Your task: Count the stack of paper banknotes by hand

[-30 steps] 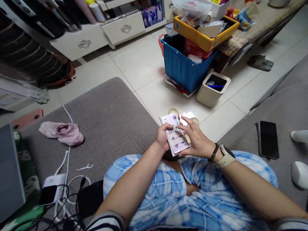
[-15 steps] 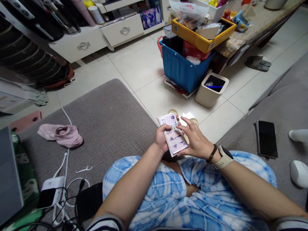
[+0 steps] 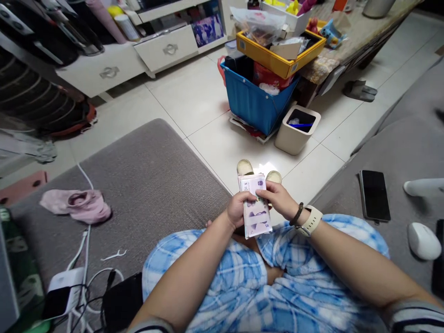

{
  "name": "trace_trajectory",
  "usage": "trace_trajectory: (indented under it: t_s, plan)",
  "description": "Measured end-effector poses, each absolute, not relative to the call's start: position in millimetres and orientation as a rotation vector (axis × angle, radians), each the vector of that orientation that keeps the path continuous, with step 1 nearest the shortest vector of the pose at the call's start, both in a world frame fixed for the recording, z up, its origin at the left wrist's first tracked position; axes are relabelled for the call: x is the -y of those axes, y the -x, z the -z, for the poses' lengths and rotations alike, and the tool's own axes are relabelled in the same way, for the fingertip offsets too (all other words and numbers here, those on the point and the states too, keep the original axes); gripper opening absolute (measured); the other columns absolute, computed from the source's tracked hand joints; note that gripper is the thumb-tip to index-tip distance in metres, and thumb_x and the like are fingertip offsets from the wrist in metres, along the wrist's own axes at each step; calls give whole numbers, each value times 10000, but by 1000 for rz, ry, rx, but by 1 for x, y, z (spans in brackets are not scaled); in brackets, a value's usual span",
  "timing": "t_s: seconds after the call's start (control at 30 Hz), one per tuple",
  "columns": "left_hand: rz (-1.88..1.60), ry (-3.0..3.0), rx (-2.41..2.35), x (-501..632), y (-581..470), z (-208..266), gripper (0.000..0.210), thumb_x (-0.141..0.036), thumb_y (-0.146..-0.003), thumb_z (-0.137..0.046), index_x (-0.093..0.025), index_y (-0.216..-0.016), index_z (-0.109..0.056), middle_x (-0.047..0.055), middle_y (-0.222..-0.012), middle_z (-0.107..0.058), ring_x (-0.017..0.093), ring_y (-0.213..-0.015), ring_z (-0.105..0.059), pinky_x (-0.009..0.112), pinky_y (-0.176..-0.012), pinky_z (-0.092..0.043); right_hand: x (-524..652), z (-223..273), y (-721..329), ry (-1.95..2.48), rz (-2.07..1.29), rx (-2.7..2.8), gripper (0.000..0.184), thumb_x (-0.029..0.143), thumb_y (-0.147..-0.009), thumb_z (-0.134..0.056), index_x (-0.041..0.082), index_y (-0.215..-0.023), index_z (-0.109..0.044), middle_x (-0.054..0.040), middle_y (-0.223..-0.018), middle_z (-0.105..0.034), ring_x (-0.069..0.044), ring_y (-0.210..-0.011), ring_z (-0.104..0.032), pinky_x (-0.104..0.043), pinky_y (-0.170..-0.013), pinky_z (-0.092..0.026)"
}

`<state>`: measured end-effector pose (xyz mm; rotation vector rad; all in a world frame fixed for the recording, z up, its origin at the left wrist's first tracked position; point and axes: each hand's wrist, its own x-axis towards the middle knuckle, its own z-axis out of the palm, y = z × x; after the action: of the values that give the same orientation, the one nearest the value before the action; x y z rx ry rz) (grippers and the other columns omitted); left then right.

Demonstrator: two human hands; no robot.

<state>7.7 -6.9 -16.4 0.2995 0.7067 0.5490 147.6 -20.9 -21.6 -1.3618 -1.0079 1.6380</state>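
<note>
A stack of pale purple banknotes [image 3: 257, 217], marked with a 5, is held upright over my lap. My left hand [image 3: 239, 208] grips it from the left side, thumb across the front and fingers hidden behind. On the right edge, my right hand [image 3: 280, 198] is closed on the notes too, its thumb pressing the top face near the upper middle. Its other fingers are partly hidden behind the stack. A pale band crosses the lower part of the front note. Just beyond the notes, two slipper toes [image 3: 244, 167] show on the floor.
The grey sofa seat [image 3: 166, 185] on the left bears a pink cloth item [image 3: 88, 205], a white floss pick [image 3: 114, 255] and a charger [image 3: 65, 286] with cables. At right lie a phone [image 3: 375, 195] and white mouse [image 3: 424, 241]. Ahead stand a blue bin [image 3: 258, 99] and beige wastebasket [image 3: 294, 134].
My right hand has gone from spread fingers over the notes to pinching their right edge. The stack is now turned more upright. The view has shifted slightly to the right.
</note>
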Motion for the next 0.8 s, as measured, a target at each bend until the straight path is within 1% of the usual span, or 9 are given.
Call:
trace_trajectory:
  t_s: [0.03,0.1,0.2,0.3,0.4,0.47,0.6,0.7,0.8]
  plan:
    - [-550,-340,-742,6,-9,17,426,-160,-576,-516,-98,-990,-596,102,-782,-671,258,-782,-630,420,-766,-465,20,23,-147,1347,-1620,969,218,359,-708,-624,178,-829,-610,-3,-684,-588,-145,-561,-527,-260,-472,-412]
    - [-574,-498,-851,2,-8,16,426,-188,-604,-558,-122,-1024,-591,95,-844,-666,243,-808,-616,383,-748,-462,18,25,-148,1297,-1526,934,191,326,-690,-641,174,-805,-625,-5,-722,-618,-151,-629,-547,-273,-562,-437]
    - [-601,-833,-1122,-5,-1,10,509,-248,-626,-642,-194,-1125,-555,81,-1013,-627,233,-929,-571,332,-733,-451,12,26,-152,1253,-1371,880,214,323,-690,-639,174,-843,-635,-11,-800,-651,-170,-739,-569,-298,-691,-450]
    - [-585,-958,-1322,-3,7,2,502,-341,-663,-640,-235,-1145,-551,90,-1151,-557,245,-1040,-516,308,-706,-454,10,28,-152,1289,-1268,824,257,348,-705,-626,175,-895,-628,-27,-860,-663,-191,-796,-580,-320,-738,-455]
    - [-634,-831,-1248,7,9,0,412,-388,-714,-603,-263,-1105,-565,71,-1220,-521,237,-1098,-490,276,-676,-473,15,31,-147,1321,-1238,844,278,364,-726,-613,173,-928,-629,-44,-898,-662,-209,-832,-584,-338,-763,-459]
    - [-677,-680,-1153,13,5,4,357,-391,-724,-604,-258,-1054,-576,56,-1184,-549,224,-1083,-508,287,-694,-493,20,33,-141,1323,-1238,886,285,372,-743,-606,172,-944,-630,-49,-903,-660,-215,-843,-583,-345,-776,-459]
    - [-695,-397,-1038,15,-6,16,310,-377,-737,-604,-210,-997,-599,73,-1021,-628,201,-888,-602,336,-679,-518,26,36,-135,1328,-1252,949,282,388,-748,-608,178,-935,-632,-45,-884,-658,-215,-825,-582,-342,-764,-463]
    - [-675,-340,-1018,13,-10,20,325,-384,-743,-604,-180,-996,-614,97,-948,-659,197,-777,-635,318,-615,-524,25,38,-136,1355,-1275,907,284,388,-743,-606,184,-939,-632,-38,-872,-655,-211,-804,-584,-334,-738,-466]
    - [-707,-401,-1067,12,-10,20,323,-390,-743,-614,-167,-977,-628,105,-930,-669,193,-737,-644,306,-580,-530,22,38,-139,1374,-1277,911,272,390,-742,-603,180,-910,-643,-37,-862,-655,-207,-807,-580,-330,-742,-458]
